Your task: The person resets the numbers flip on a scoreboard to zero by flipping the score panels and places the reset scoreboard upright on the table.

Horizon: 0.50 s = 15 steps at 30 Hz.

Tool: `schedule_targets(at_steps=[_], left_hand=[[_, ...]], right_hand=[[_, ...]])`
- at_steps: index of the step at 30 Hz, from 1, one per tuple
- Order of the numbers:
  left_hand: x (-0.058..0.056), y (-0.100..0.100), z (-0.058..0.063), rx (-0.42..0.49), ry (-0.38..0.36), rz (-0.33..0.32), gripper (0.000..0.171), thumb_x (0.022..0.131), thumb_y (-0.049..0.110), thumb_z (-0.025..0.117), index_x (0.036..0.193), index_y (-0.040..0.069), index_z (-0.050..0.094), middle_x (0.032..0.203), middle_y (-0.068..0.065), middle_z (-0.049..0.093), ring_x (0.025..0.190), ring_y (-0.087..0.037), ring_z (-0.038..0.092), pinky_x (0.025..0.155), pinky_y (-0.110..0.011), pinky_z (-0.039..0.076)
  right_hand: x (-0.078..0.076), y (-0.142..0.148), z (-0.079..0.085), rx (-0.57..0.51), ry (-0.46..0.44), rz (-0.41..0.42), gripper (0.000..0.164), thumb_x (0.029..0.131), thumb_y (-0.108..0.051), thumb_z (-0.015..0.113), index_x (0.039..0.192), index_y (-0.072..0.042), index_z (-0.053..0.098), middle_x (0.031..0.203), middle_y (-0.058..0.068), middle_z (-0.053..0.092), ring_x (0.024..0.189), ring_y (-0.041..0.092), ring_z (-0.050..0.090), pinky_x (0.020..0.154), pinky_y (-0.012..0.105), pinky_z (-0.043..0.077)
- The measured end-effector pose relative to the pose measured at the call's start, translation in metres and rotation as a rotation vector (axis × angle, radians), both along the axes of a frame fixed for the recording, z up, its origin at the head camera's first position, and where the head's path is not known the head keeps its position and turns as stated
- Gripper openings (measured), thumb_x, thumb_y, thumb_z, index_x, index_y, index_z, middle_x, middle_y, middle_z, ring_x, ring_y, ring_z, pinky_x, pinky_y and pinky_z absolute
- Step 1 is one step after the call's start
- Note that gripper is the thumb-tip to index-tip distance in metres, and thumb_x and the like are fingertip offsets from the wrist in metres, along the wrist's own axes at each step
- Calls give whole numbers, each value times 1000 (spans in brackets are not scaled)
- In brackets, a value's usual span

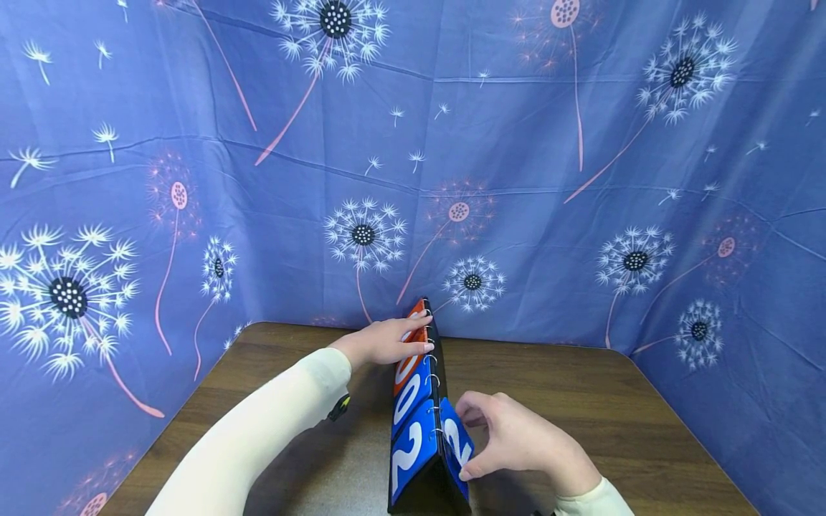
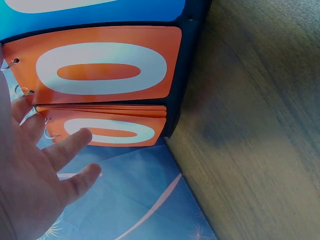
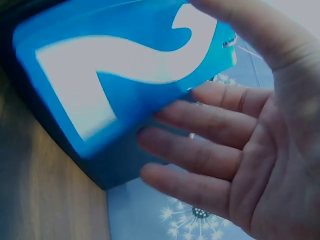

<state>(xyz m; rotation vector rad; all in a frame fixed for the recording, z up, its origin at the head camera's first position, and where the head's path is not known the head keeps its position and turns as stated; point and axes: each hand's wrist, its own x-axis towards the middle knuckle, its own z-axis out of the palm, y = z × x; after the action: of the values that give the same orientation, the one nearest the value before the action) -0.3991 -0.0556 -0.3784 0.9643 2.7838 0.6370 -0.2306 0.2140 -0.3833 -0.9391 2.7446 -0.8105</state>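
A tent-shaped flip scoreboard [image 1: 434, 459] with black boards and ring-bound number cards stands lengthwise on the table. My left hand [image 1: 390, 340] rests over its far end, fingers stretched across the ringed top edge beside the orange zero cards [image 2: 117, 70]. At the near end, my right hand [image 1: 516, 437] pinches a blue flip card [image 1: 457, 441] with a white 2 on the right side. In the right wrist view that card [image 3: 135, 65] tilts off the black board, the thumb over it and the other fingers extended by its edge. Blue cards reading 0 [image 1: 408, 400] and 2 [image 1: 409, 448] lie on the left side.
The brown wood-grain table [image 1: 581, 408] extends on both sides of the scoreboard. Behind it and to the sides hangs a blue cloth [image 1: 529, 236] printed with dandelions. A small black and yellow item [image 1: 339, 407] shows under the left sleeve.
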Motion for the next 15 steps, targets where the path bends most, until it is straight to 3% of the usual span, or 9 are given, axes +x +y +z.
schedule_targets(at_steps=[3, 8, 15], left_hand=[[0, 0, -1, 4, 1, -2, 83, 90, 83, 45, 161, 48, 22, 173, 9, 20, 157, -30, 31, 120, -64, 34], [-1, 1, 0, -2, 5, 4, 83, 90, 83, 45, 161, 48, 22, 173, 9, 20, 157, -31, 33, 119, -64, 35], [0, 1, 0, -10, 11, 10, 80, 89, 84, 44, 160, 53, 21, 173, 10, 21, 156, -30, 34, 119, -63, 36]], right_hand=[[-1, 2, 0, 11, -27, -28, 69, 68, -58, 91, 120, -28, 57, 107, -14, 69, 99, 5, 67, 85, 28, 59], [-2, 5, 3, 29, -55, -65, 78, 66, -60, 92, 127, -25, 57, 104, -10, 66, 92, 7, 60, 76, 26, 56], [0, 21, 15, -47, -109, -35, 73, 78, -47, 89, 137, -16, 58, 103, -5, 73, 90, 7, 67, 74, 27, 58]])
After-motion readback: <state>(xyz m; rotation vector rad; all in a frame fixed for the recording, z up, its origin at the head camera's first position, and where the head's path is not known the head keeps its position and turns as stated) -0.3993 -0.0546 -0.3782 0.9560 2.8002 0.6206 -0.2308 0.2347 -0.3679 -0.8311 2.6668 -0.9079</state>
